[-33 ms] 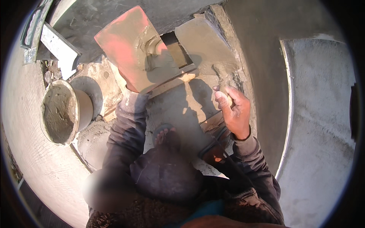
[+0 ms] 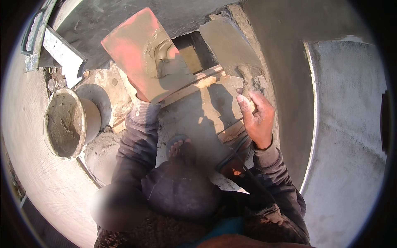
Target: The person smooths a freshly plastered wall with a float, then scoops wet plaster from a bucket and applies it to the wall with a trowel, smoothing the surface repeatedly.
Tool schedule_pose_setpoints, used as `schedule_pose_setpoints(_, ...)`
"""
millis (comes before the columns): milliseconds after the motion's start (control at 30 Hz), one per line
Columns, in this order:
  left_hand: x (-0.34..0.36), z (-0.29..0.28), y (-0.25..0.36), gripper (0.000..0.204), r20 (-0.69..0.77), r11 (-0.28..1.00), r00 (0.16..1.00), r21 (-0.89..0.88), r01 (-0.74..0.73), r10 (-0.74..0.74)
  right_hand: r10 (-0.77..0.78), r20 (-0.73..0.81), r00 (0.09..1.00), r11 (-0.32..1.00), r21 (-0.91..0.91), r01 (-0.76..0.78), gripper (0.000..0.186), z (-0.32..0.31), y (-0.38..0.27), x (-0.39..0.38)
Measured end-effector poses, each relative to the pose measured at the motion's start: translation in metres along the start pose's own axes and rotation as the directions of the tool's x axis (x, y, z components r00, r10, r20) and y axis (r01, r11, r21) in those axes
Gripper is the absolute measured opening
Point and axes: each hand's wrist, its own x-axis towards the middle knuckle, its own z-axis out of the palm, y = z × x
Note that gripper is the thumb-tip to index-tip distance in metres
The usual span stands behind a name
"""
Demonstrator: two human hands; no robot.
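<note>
My left hand (image 2: 141, 96) holds up a flat red mortar board (image 2: 128, 45) from below; its fingers are hidden beneath the board. A lump of wet grey mortar (image 2: 160, 51) sits on the board's right part, with a thinner smear around it. In my right hand (image 2: 259, 118) is a plastering trowel (image 2: 229, 45), my fingers closed round its handle. The mortar-coated blade points away from me, at the rough edge of the wall to the right of the board. I cannot tell whether it touches the wall.
A bucket of grey mortar (image 2: 92, 118) stands at the left. Beyond it lie a white offcut (image 2: 62, 53) and a long-handled float (image 2: 35, 39). A wooden strip (image 2: 182, 95) runs below the board, beside a dark opening (image 2: 202, 51). My foot (image 2: 178, 145) is below.
The trowel has shifted slightly right and its blade has turned, showing more of the dark opening. My right hand moved a little to the right. The mortar board is almost still.
</note>
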Motion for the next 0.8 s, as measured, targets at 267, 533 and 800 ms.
schedule_pose_setpoints(267,-0.01,0.0,-0.015,0.069,0.15,0.974,0.987,0.21,-0.09,0.059,-0.262,-0.452,0.853,0.853,-0.521,-0.014,0.03,-0.008,0.102,0.066)
schedule_pose_setpoints(533,-0.031,0.026,0.015,0.074,0.227,0.953,0.973,0.301,-0.032,-0.039,-0.016,-0.525,0.851,0.833,-0.477,-0.279,0.034,-0.026,0.126,0.11)
schedule_pose_setpoints(800,-0.025,-0.012,-0.024,0.076,0.264,0.948,0.961,0.317,-0.007,-0.082,-0.055,-0.573,0.818,0.821,-0.493,-0.29,0.031,-0.028,0.115,0.105)
